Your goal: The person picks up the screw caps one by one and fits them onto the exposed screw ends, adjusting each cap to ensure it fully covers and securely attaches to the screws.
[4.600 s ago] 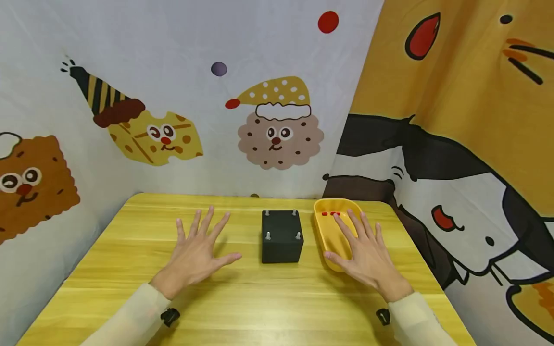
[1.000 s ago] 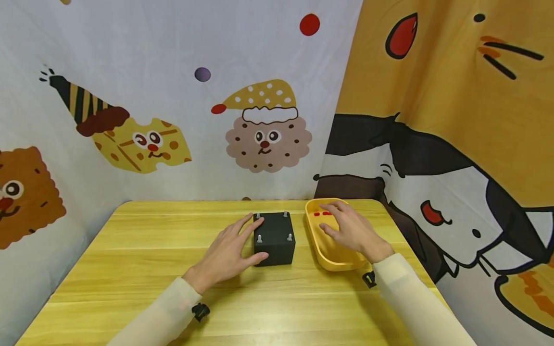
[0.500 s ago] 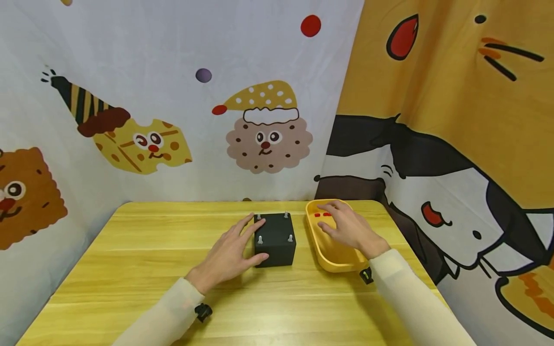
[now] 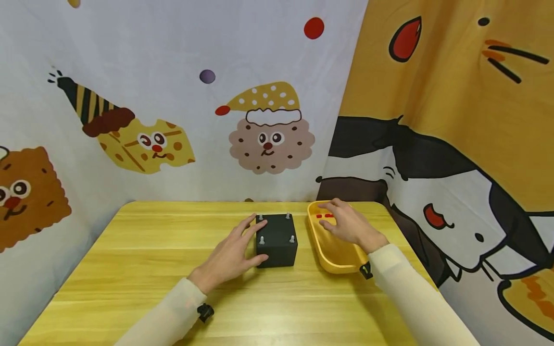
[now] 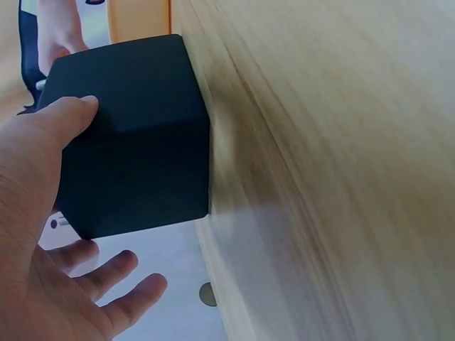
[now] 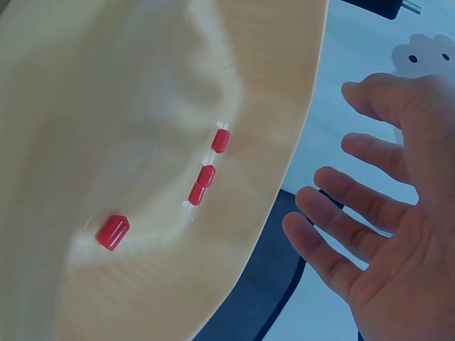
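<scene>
Wooden table (image 4: 268, 307): yellow tray (image 4: 339, 268), small red pieces (image 6: 112, 232) inside

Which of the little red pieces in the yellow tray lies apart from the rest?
The lower-left red piece in the right wrist view: it lies alone, while the other three pieces form a line.

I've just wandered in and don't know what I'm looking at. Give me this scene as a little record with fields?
Left hand: at the left side of the black block
Right hand: over the yellow tray, holding nothing
Block: on the wooden table, four pale posts on top
Tray: right of the block, not touching it
Tray contents: four red pieces visible
</scene>
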A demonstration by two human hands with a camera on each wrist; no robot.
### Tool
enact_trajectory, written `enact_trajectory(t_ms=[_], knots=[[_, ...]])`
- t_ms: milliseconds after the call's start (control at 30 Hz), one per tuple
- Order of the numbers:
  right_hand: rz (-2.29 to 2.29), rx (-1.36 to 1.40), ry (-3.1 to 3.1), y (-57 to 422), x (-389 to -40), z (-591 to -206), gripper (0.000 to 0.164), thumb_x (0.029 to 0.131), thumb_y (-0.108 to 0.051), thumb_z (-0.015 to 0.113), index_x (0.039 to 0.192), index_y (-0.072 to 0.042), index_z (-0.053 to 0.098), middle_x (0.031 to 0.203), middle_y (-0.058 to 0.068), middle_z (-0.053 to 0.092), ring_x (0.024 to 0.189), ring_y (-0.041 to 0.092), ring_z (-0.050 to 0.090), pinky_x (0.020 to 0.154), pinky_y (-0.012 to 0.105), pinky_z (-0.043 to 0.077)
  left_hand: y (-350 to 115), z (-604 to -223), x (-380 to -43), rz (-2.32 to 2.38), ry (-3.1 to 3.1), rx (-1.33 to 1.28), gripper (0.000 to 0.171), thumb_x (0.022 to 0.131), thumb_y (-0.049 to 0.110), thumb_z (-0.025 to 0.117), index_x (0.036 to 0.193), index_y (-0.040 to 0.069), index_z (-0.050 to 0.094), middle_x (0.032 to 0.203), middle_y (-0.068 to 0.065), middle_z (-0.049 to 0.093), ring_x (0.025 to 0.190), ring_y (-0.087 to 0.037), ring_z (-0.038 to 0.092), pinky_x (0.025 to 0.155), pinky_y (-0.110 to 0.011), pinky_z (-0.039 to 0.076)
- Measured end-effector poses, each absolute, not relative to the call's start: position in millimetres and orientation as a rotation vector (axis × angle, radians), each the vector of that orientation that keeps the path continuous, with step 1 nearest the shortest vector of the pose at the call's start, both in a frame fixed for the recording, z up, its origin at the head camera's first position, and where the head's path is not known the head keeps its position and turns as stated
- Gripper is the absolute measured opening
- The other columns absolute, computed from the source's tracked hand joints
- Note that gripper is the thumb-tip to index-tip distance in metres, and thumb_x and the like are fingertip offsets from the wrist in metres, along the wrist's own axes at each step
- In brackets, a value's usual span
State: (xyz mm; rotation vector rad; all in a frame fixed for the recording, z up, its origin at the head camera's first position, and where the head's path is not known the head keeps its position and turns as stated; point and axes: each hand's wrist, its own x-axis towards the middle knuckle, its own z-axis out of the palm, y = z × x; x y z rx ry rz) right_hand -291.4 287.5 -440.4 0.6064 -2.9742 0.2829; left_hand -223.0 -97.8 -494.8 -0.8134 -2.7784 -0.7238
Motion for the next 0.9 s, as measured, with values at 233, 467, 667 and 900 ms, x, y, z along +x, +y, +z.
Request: enact_trajectory(t_ms=[233,467,667,900], knots=[[0.264,0.630,-2.998,287,-301,-441,0.056,0.111,-0.034,0.082,0.161,-0.011,0.069,0.152,0.019,0.070,0.129,0.039,0.075,0.114,0.062,0.066,-97,-497,-224,-0.744,-2.778,-0.800,0.096,0.106,0.057,0.085,0.185,0.034,0.035,0.196,-0.008,0.024,0.159,-0.044,0.060,0.087,-0.046,0.072],[0.251,0.626,-3.028,285,-308,-443,0.055,0.110,-0.033,0.083,0.160,-0.011,0.071,0.151,0.018,0.071,0.128,0.037,0.075,0.114,0.061,0.066,-97,-497,-225,-0.758,-2.783,-0.799,0.096,0.106,0.056,0.086,0.184,0.033,0.036,0.195,-0.010,0.025,0.146,-0.043,0.069,0.072,-0.030,0.063],[0.263,0.663,-3.033,284,-315,-442,0.052,0.110,-0.029,0.084,0.157,-0.009,0.073,0.150,0.020,0.073,0.129,0.037,0.076,0.114,0.059,0.066,-98,-496,-225,-0.744,-2.775,-0.796,0.097,0.105,0.054,0.088,0.184,0.030,0.038,0.194,-0.012,0.028,0.138,-0.040,0.073,0.069,-0.027,0.061],[0.229,0.695,-3.039,289,-322,-442,0.050,0.109,-0.025,0.084,0.155,-0.008,0.074,0.145,0.022,0.075,0.120,0.036,0.077,0.107,0.057,0.069,-96,-496,-224,-0.750,-2.786,-0.800,0.096,0.105,0.054,0.088,0.184,0.030,0.038,0.194,-0.012,0.028,0.134,-0.039,0.075,0.068,-0.025,0.059]])
